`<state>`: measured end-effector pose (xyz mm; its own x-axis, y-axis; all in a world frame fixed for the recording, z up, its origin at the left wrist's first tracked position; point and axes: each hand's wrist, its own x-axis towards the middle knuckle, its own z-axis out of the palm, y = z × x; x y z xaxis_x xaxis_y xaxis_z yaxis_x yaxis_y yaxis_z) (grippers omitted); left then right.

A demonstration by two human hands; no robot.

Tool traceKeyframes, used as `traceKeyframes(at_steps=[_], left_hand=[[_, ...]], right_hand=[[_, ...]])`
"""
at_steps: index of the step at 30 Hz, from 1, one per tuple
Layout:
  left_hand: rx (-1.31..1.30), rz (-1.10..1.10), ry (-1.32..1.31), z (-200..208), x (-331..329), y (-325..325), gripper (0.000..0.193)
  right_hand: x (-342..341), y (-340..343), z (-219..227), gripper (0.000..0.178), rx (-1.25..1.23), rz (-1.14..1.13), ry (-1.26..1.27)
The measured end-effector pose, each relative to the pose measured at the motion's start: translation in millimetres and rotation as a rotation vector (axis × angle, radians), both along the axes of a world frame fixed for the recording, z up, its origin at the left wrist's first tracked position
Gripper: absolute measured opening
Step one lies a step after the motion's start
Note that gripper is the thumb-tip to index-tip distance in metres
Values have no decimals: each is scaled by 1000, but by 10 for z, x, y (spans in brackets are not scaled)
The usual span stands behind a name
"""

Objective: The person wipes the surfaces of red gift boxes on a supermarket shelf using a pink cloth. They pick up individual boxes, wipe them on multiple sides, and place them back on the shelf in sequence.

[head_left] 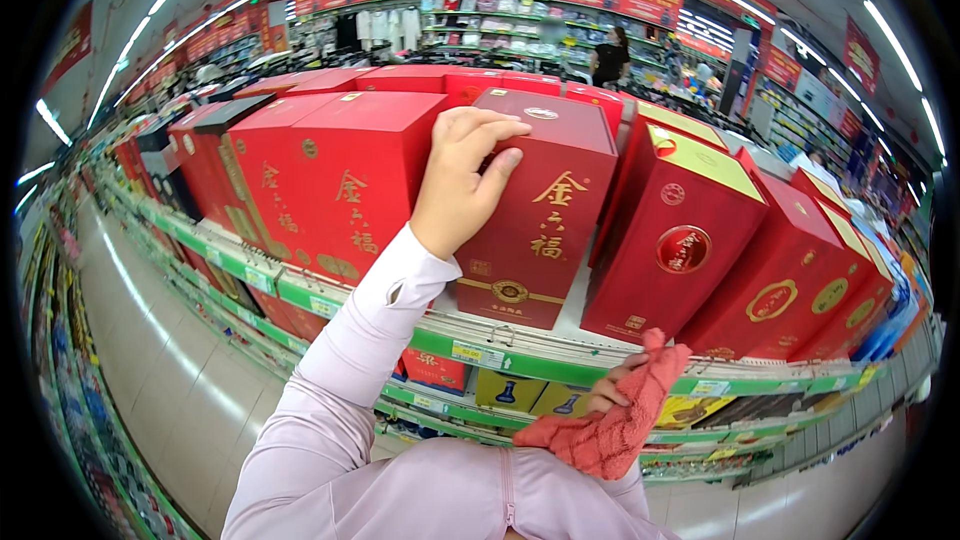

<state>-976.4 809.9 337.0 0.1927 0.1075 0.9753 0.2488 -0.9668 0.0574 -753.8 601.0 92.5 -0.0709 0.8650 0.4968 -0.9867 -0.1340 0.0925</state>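
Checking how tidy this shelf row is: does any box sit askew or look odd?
Yes: the dark red box under the left hand leans out of line with its neighbours. The right hand holds a coral cloth.

The box [535,210] under the left hand [462,180] is deep red with gold characters and a gold band near its base. Neighbouring boxes [340,180] are brighter red; one [680,230] has a yellow-green top. The cloth [610,420] is coral red and knitted. The sleeve [370,330] is pale lilac. The shelf edge [520,360] is green.

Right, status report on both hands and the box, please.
Left hand gripping dark red box on shelf. Right hand holding red cloth. Neighbouring boxes close beside.
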Motion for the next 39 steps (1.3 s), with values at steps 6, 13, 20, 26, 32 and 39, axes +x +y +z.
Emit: traceKeyframes(at_steps=[6,13,20,26,32,39], left_hand=[[-11,21,20,-38,21,54,31],[-80,16,50,-665,-186,-769,53],[-849,-410,243,-2028,-510,-1569,104],[-1191,-134,299,-2293,-1038,-1610,53],[-1532,-459,-265,-2445,-1940,-1519,36],[-1557,-521,-471,-2342,-3065,-1279,35]], right_hand=[[-263,220,-359,42,-182,68,-233],[-374,55,81,39,-508,-340,-593],[-507,88,-78,51,-422,-394,-959],[-951,380,-15,43,-118,-369,-1271],[-1761,631,81,44,-177,-221,-1087],[-3082,736,-693,35,-343,-177,-1287]])
